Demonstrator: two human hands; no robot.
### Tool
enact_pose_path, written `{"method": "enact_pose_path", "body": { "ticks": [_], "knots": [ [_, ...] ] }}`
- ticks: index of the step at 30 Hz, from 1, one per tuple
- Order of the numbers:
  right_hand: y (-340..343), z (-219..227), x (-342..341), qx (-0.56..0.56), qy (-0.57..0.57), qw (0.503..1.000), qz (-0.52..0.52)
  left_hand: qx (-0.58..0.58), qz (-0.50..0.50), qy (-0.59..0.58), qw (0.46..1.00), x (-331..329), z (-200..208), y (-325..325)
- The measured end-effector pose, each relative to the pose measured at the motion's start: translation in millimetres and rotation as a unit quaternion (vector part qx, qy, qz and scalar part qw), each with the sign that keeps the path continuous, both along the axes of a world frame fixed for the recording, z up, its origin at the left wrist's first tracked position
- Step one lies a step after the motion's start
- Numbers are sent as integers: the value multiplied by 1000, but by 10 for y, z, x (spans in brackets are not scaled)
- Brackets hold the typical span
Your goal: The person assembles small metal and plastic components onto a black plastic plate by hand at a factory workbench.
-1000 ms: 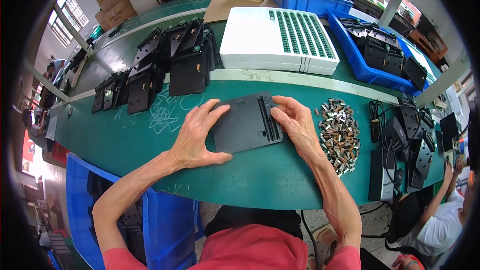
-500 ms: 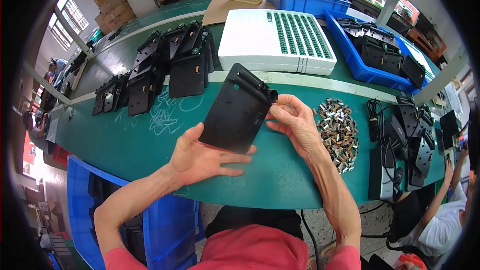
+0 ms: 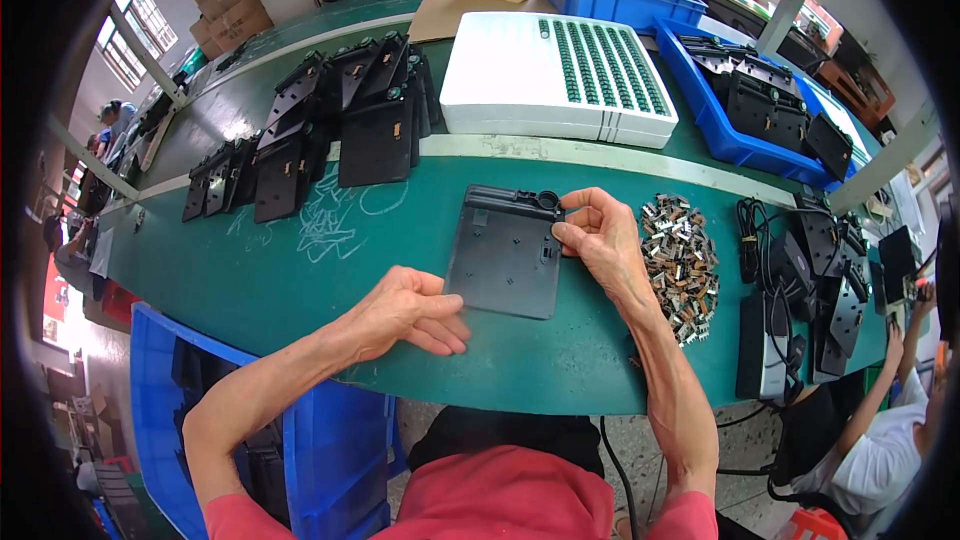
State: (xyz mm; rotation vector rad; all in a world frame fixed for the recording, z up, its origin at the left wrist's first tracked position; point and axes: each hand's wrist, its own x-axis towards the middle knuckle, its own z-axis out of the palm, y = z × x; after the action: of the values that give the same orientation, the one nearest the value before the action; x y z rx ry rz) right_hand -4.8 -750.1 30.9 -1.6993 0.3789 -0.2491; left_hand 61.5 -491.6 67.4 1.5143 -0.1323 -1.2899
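Observation:
A flat black plastic panel (image 3: 508,258) lies over the green tabletop in front of me, its inner face showing small posts, a rectangular slot at the right and a round socket at the top right corner. My right hand (image 3: 603,238) pinches its right edge just below that socket. At the lower left corner, my left hand (image 3: 408,312) is open, its fingers stretched out and slightly blurred; whether the thumb touches the panel I cannot tell. A pile of small metal slide switches (image 3: 680,265) is close to the right of my right hand.
Stacks of similar black panels (image 3: 375,145) stand at the back left. A white foam block (image 3: 510,90) carries rows of small green parts. Blue crates (image 3: 720,145) hold more panels at the right and lower left (image 3: 340,460). A black cable (image 3: 770,270) lies right; a co-worker's hand (image 3: 894,340) is beyond.
The panel has gone from a raised tilt to lying nearly flat and square to me, its inner face now up. My left hand has moved from beneath it to its lower left corner.

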Motion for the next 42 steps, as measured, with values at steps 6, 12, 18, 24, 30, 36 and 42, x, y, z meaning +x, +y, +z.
{"method": "enact_pose_path", "body": {
  "ticks": [6, 12, 18, 24, 30, 36, 42],
  "knots": [
    [31, 31, 3, -98, -4, 995, -20, 139, -171, -547, 808, -89, 24, 23],
    [58, 13, 16, -177, -13, 984, -33, 55, -184, -790, 582, -65, -88, -85],
    [64, -56, -19, -291, -65, 953, -54, -96, -202, -831, 509, 71, -276, -386],
    [94, 507, 168, -398, -37, 916, 28, -92, -212, -806, 545, 123, -425, -325],
    [-652, 725, 1200, -414, -84, 906, 19, -112, -204, -786, 573, 110, -396, -387],
    [-1326, 487, 2437, -448, -130, 877, -118, -98, -209, -768, 598, 123, -354, -378],
    [-1440, 293, 3062, -520, -89, 842, -114, -90, -216, -759, 608, 113, -350, -363]
  ]
}}
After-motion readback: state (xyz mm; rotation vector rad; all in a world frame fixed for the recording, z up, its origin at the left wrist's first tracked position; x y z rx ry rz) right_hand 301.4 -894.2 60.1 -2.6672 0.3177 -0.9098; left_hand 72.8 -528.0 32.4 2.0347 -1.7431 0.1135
